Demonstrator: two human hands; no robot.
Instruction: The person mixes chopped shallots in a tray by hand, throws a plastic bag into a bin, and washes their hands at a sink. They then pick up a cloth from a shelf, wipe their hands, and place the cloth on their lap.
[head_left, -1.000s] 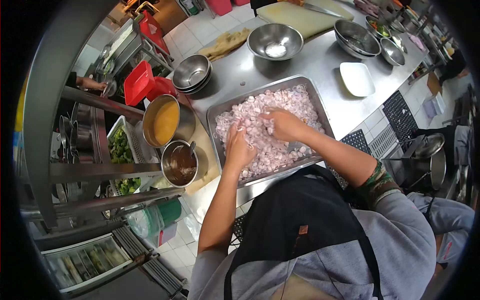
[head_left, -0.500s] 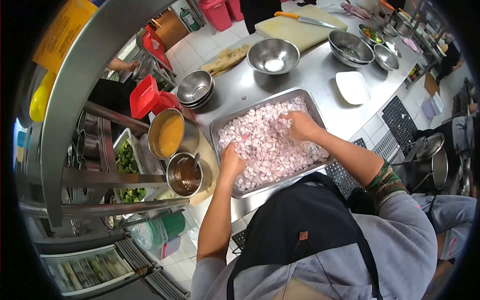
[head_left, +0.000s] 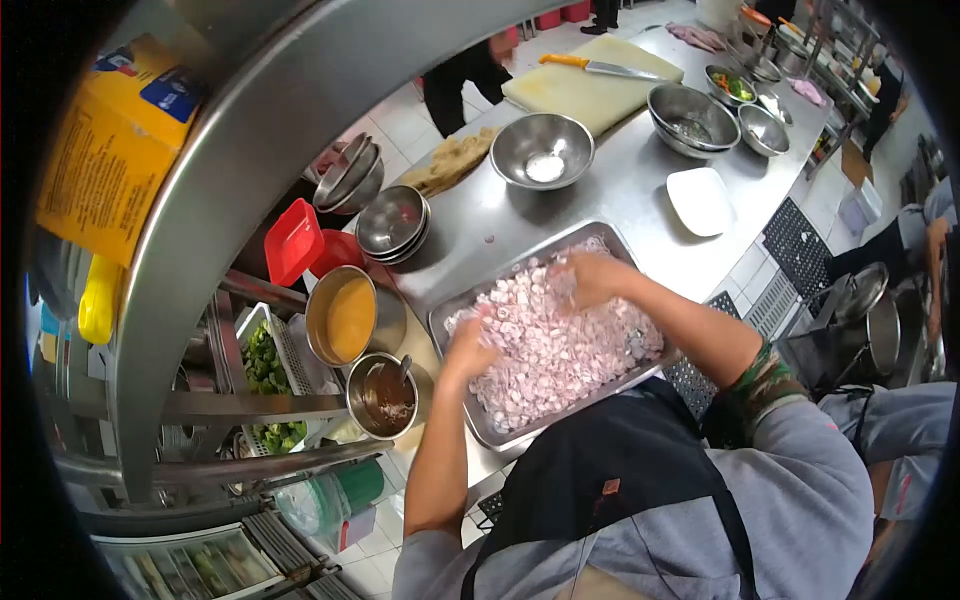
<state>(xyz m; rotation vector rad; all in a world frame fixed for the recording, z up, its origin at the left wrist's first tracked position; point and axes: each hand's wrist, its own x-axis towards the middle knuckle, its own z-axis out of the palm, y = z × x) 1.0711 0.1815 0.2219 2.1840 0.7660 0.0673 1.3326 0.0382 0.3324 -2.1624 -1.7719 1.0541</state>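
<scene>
Could easily scatter slices (head_left: pixel 550 350) over the rim of the tray (head_left: pixel 487 291), given too brisk a lift or fling. Bare left hand (head_left: pixel 470 352) at the left side of the heap, fingers curled at the slices; bare right hand (head_left: pixel 597 281) over the far right part, fingers bent down and smeared by blur. Cannot tell how far either grip is closed, nor what amount of slices in it, if any. Might also shove the tray askew on smooth steel by pressing hard against one wall. Worse, perhaps, on the left: brown pot (head_left: pixel 383 400) just beside the left forearm (head_left: pixel 437 470), spoon (head_left: pixel 405 367) jutting up out of it, easy to catch with a careless swing and so to tip the contents. Just beyond it a yellow pot (head_left: pixel 348 318), in similar danger if knocked.

Beneath the tray, a bright steel table (head_left: pixel 465 240), near edge close to the black apron (head_left: pixel 580 480). Beyond the tray, a bowl (head_left: pixel 542 150), with a stack of bowls (head_left: pixel 393 222) and a tan cloth (head_left: pixel 450 165) to its left, a white dish (head_left: pixel 698 202) to its right. Farther off, a pale board (head_left: pixel 570 98) bearing a knife (head_left: pixel 620 71). Past the cloth, another person's dark legs (head_left: pixel 460 90). Leftward, a crate (head_left: pixel 286 347) of greens (head_left: pixel 263 365); rightward, white floor tiles and black mats (head_left: pixel 798 235)
</scene>
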